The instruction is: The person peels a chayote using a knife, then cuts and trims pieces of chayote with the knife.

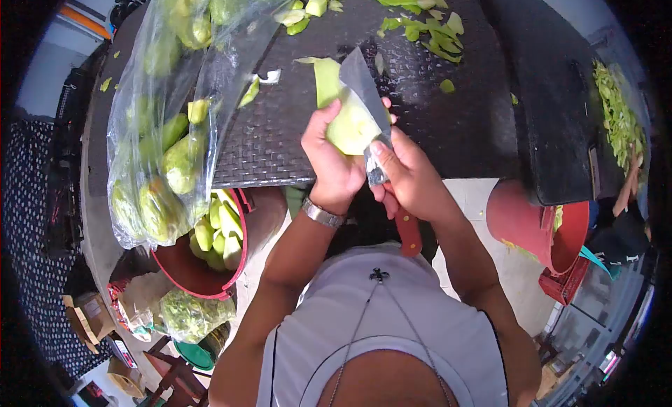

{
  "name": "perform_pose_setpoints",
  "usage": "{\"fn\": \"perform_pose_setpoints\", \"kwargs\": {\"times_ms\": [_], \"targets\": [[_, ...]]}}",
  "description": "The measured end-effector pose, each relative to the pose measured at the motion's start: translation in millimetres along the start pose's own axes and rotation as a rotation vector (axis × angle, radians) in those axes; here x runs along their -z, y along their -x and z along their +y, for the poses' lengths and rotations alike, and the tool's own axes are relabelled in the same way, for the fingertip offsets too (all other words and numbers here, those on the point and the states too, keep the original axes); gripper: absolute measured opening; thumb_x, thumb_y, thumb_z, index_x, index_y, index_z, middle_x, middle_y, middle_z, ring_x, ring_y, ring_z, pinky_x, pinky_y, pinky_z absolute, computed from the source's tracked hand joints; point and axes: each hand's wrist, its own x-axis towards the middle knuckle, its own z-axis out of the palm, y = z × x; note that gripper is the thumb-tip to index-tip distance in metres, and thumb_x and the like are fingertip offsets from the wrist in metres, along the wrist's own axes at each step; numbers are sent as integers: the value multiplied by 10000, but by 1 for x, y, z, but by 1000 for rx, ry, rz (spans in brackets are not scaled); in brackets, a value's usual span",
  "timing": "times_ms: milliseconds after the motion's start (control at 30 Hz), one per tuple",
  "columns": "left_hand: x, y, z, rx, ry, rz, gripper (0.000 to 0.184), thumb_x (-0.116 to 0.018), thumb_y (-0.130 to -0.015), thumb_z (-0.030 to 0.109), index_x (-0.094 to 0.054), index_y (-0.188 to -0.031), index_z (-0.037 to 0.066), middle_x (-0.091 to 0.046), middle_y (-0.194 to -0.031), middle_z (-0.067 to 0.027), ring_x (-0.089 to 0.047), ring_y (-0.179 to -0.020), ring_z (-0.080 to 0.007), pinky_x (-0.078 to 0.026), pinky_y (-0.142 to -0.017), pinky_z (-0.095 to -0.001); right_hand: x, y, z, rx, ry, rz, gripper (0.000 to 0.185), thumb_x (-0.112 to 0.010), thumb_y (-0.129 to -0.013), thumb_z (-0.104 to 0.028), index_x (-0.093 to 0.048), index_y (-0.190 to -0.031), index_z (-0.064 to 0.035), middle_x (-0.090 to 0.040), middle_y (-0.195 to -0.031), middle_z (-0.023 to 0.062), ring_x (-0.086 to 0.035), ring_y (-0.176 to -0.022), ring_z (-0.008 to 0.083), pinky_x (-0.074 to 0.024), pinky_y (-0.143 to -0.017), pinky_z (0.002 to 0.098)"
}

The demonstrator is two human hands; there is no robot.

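My left hand (329,158) is wrapped round a pale green peeled fruit (343,120), with the thumb on its left side. Against the fruit's right side lies the broad blade of a knife (364,85), its tip pointing up and away. The red handle (408,232) shows below my right hand (406,169), which is closed on the knife near the base of the blade. Both hands are over the near edge of a dark woven-pattern table (269,144).
A clear plastic bag of green fruits (161,169) hangs over the table's left edge. Below it, a red bucket (234,267) holds peeled pieces. Peelings (441,39) lie at the far side. Another red bucket (518,218) and a person's arm (628,183) are at right.
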Motion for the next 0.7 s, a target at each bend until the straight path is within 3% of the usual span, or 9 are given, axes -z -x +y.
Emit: {"fn": "perform_pose_setpoints", "kwargs": {"times_ms": [67, 167, 200, 267, 367, 500, 533, 700], "targets": [[2, -3, 4, -24, 9, -25, 617, -543, -941, 359, -501, -1413, -36, -659, -1271, -298, -673, -1102, -425, -524, -1016, -506, 2, -1, -5, -60, -98, -21, 266, -455, -1116, -272, -512, -1228, -37, -574, -646, 42, -523, -418, 110, -437, -380, 271], [-22, -8, 23, -233, 254, 168, 561, -559, -932, 292, -524, -1372, -55, -660, -1274, -250, -665, -1129, -405, -547, -976, -517, 8, 9, -20, -93, -87, 35, 267, -478, -1113, -291, -538, -1210, -50, -572, -678, 42, -534, -463, 92, -432, -392, 253], [-16, -8, 34, -281, 51, 11, 577, -581, -919, 271, -504, -1405, -29, -632, -1318, -223, -638, -1177, -413, -539, -990, -552, 11, 13, -23, -71, -81, 89, 264, -480, -1111, -286, -542, -1220, -53, -578, -698, 44, -542, -479, 89, -431, -393, 251], [-11, -9, 42, -304, -18, -17, 619, -565, -975, 410, -484, -1450, 23, -610, -1341, -226, -610, -1207, -446, -500, -1026, -614, 11, 20, -34, -28, -121, 190, 273, -510, -1101, -261, -541, -1277, -55, -600, -792, 49, -580, -555, 97, -462, -437, 272], [-17, -9, 39, -253, 49, -1, 722, -528, -991, 592, -476, -1479, 62, -576, -1398, -239, -576, -1246, -478, -459, -1049, -675, 3, 21, -32, 187, 83, 116, 329, -543, -1089, -239, -517, -1363, -58, -611, -855, 46, -614, -625, 111, -497, -499, 298], [-20, -5, 37, -159, 41, -47, 747, -462, -1006, 659, -476, -1482, 84, -566, -1425, -221, -567, -1260, -471, -452, -1022, -709, -5, 12, -21, 646, 795, 236, 383, -609, -1029, -142, -563, -1405, -88, -626, -965, 147, -718, -749, 318, -578, -620, 439], [-17, -7, 38, -171, 49, -90, 744, -425, -1018, 660, -472, -1481, 79, -563, -1423, -218, -581, -1237, -465, -476, -1000, -682, -10, 17, -21, 546, 817, 245, 373, -614, -997, -92, -595, -1369, -68, -582, -1055, 195, -714, -803, 398, -589, -669, 484], [-24, -8, 31, -309, -33, 15, 692, -382, -1045, 623, -488, -1436, 61, -579, -1360, -210, -601, -1180, -436, -521, -946, -617, -18, 23, 0, 535, 949, 242, 471, -616, -907, -11, -554, -1374, -29, -494, -1126, 212, -707, -822, 412, -604, -670, 486]]}}
